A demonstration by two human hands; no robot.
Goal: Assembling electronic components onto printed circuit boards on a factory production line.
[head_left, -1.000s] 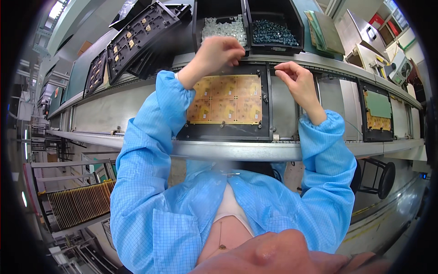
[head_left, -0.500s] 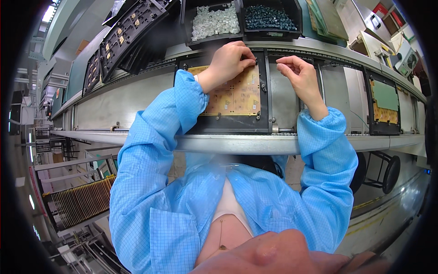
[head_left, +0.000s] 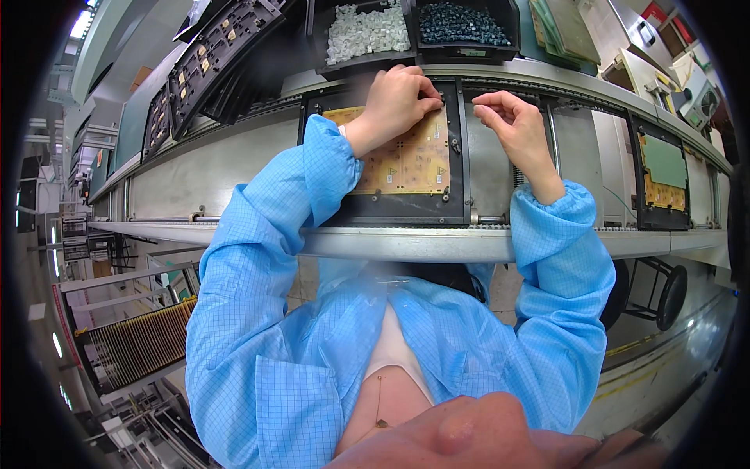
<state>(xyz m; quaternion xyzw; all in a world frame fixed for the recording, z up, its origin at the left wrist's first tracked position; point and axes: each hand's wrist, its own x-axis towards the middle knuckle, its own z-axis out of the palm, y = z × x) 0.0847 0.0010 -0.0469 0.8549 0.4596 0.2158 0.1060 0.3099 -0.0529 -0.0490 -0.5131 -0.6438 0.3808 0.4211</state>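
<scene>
A tan circuit board (head_left: 402,168) lies in a black carrier frame (head_left: 391,213) on a conveyor in front of me. My left hand (head_left: 397,105) reaches over the board's upper part and hides some of it. Its thumb and forefinger are pinched at the far right corner of the frame, beside the small dark catches (head_left: 455,146) along that edge; what they grip is hidden. Just right of the frame, my right hand (head_left: 519,137) hovers above the conveyor. Its thumb and fingertips are drawn together; anything between them is too small to make out.
Beyond the conveyor stand two black bins, one with white parts (head_left: 367,35), one with dark blue parts (head_left: 461,30). Black carriers (head_left: 211,62) lean at the far left. Another carrier with a green-covered board (head_left: 662,164) sits to the right. A metal rail (head_left: 406,246) runs along the near side.
My left hand has shifted slightly up and right along the frame's far corner. The right hand keeps nearly the same place and pose.
</scene>
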